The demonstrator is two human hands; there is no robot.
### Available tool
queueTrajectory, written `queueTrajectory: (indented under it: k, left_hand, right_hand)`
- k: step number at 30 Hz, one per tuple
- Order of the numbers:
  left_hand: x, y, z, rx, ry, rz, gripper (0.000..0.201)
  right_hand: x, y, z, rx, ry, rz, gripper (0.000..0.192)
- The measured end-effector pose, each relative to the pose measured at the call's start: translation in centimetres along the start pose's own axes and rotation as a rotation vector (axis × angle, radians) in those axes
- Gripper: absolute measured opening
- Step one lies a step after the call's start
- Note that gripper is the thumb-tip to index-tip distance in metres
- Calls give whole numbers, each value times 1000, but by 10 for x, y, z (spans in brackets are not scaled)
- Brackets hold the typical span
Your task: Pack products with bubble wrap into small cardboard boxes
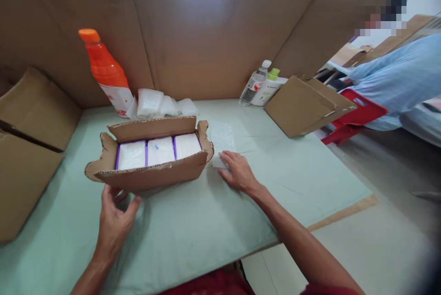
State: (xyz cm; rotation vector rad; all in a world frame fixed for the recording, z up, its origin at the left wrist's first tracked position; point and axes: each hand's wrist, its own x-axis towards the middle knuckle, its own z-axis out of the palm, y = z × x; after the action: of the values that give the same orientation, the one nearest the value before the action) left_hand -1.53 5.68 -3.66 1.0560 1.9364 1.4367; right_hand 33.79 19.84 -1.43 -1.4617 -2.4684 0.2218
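An open cardboard box (155, 179) stands on the table with its flaps raised. Inside it sit three white packs (160, 151) with purple edges, side by side. My left hand (115, 214) is at the box's front left corner, thumb and fingers apart; whether the fingertips touch the cardboard I cannot tell. To the right of the box, my right hand (238, 173) rests with fingers stretched out at the near end of a clear bubble wrap sheet (223, 136) lying flat.
Behind the box are an orange bottle (108, 72) and several bubble wrap rolls (149, 102). A water bottle (255, 84), a white bottle (270, 88) and a cardboard box (299, 106) stand back right. Large cardboard (31, 157) borders the left. A person sits beyond a red stool (368, 106).
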Motion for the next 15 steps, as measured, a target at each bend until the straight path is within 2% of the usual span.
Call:
queueTrajectory:
  k: [3,7,11,15]
  left_hand:
    - [8,7,6,19,-23,1,68]
    - [15,11,14,59,-20,29,66]
    - [25,16,35,30,-38,95,69]
    - [45,27,62,-20,-112,117,74]
  right_hand:
    - [-3,1,-6,-146,-69,21,25]
    - [-32,-24,-16,-110,-169,-95,22]
    - [-54,-77,-8,81,-278,-222,20]
    - [-44,-139,10,271,-299,-231,22]
